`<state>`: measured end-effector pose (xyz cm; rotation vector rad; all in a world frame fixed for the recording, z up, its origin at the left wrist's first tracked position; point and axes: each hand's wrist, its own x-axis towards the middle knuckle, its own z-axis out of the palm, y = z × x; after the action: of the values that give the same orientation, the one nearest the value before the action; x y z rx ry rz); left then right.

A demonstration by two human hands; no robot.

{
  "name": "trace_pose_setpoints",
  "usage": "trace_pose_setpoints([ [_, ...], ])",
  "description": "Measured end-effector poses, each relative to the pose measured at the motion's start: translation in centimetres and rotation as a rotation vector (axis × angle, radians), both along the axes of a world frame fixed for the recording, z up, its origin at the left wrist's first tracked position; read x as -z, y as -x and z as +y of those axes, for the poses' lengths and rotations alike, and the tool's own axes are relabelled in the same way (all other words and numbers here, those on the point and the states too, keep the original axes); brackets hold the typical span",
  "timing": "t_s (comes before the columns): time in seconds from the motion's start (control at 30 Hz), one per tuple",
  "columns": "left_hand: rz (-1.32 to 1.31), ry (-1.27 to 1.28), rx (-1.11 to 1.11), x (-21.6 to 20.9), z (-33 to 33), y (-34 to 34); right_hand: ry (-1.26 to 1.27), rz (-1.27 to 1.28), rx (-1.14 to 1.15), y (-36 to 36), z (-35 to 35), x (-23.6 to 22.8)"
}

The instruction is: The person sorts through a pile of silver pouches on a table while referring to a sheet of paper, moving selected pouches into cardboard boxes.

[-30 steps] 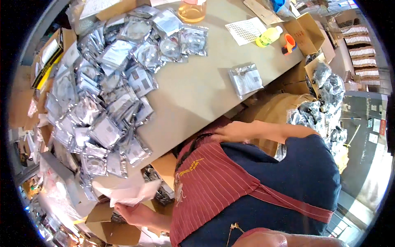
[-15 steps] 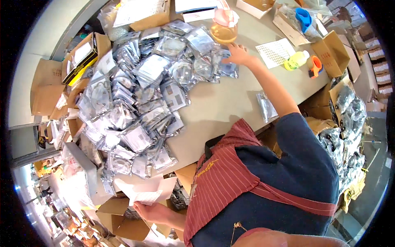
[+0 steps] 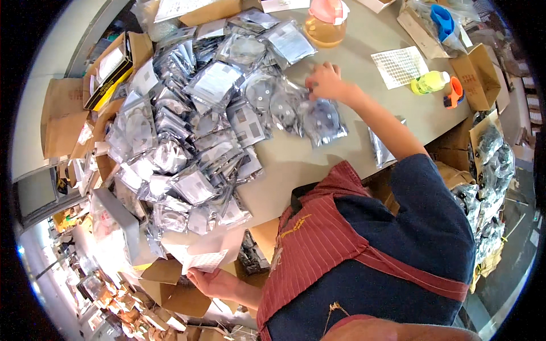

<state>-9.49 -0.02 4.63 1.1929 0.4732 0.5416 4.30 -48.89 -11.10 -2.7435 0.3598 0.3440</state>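
Note:
Below the heap of packets, my left hand (image 3: 213,282) pinches the edge of a white label sheet (image 3: 206,260) printed with a small grid. My right hand (image 3: 327,83) is at the far side of the table, its fingers curled down on the top edge of a clear plastic bag (image 3: 324,120) with dark round parts inside. That bag lies flat at the right border of a large heap of similar silvery bags (image 3: 216,85). Part of its upper edge is hidden under my fingers. A separate silvery packet (image 3: 380,146) lies partly under my right forearm.
A pink-lidded jug (image 3: 326,25) of amber liquid stands beyond my right hand. Farther right are another label sheet (image 3: 400,66), a yellow-green bottle (image 3: 429,83), an orange tape dispenser (image 3: 454,92) and a cardboard box (image 3: 478,77). Open cartons (image 3: 185,295) sit below the table's left edge.
My right hand has come nearer to me, and the bag with round parts has slid the same way from beside the jug. My left hand still holds the label sheet. The view has shifted slightly.

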Motion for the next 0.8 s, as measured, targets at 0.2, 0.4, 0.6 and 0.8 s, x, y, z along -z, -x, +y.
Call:
trace_pose_setpoints([
  [0.2,0.041,0.035,0.101,1.2,1.4,-0.2,-0.306,-0.489,-0.347,-0.2,2.5,0.1],
  [0.4,0.004,0.018,0.018,0.5,0.9,-0.6,-0.162,-0.427,-0.645,-9.9,4.6,-2.6],
  [0.6,0.006,0.041,-0.034,1.1,1.7,2.1,0.090,0.079,-0.793,-13.0,7.2,-4.8],
  [0.8,0.053,0.026,-0.070,1.5,2.2,4.1,-0.194,0.237,-0.946,-10.1,6.3,-5.7],
])
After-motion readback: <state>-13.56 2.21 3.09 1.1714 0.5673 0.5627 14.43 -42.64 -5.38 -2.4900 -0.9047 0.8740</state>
